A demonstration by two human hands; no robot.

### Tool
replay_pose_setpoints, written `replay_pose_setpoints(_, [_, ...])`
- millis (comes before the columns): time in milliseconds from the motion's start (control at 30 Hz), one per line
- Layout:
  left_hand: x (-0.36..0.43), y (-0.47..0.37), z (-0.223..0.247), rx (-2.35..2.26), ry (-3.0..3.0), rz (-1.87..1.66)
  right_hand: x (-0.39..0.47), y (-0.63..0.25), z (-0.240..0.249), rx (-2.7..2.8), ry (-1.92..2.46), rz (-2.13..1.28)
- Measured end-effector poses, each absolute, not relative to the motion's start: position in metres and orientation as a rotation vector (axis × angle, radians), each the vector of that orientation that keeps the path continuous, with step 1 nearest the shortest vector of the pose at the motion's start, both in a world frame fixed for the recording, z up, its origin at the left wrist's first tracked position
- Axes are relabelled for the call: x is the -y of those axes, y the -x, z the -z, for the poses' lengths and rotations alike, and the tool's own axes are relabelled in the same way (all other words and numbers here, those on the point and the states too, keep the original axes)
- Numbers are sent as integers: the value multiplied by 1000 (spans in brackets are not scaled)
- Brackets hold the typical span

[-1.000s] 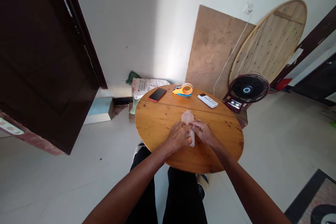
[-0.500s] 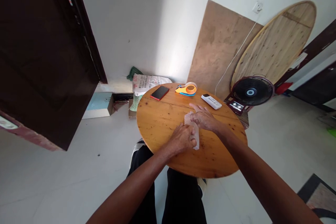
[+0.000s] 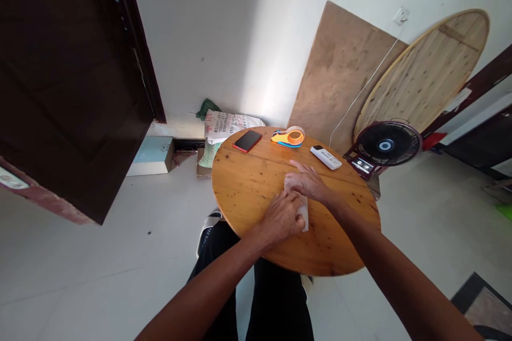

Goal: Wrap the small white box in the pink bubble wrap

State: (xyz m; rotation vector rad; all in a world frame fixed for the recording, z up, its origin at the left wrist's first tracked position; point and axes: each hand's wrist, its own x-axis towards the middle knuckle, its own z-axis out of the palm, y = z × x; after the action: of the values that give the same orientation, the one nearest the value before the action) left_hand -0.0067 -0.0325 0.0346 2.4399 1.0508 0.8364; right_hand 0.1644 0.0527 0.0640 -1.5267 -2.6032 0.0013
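Observation:
A thin whitish piece, tissue or thin film by its look, lies on the round wooden table under both hands. Across its middle, my left hand rests with curled fingers pressed onto it. My right hand is at its far end, thumb and lower fingers against the piece while one finger points away. The fingertips of the two hands almost meet, and much of the piece is hidden beneath them.
Toward the table's far edge lie a red-edged phone, an orange and blue tape dispenser and a white remote-like device. A fan stands beyond the right edge. Boards lean on the wall.
My left hand has loosened from a tighter fist, its fingers now reaching further forward to my right hand. The view has shifted slightly. The piece stays on the table.

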Motion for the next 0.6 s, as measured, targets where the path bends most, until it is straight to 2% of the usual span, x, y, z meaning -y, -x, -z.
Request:
replay_pose_setpoints(67, [32,6,-34,-1069,-2426,-811,-49,-176,-58,2328,1590,-81])
replay_pose_setpoints(200, [32,4,-31,-1088,-2421,-829,-37,-200,-51,1741,1818,-512])
replay_pose_setpoints(367, [31,2,-28,-1093,-2421,-843,-30,-204,-47,1649,1838,-826])
replay_pose_setpoints(600, [31,3,-31,-1115,-2450,-797,-57,-188,-32,1523,1814,-974])
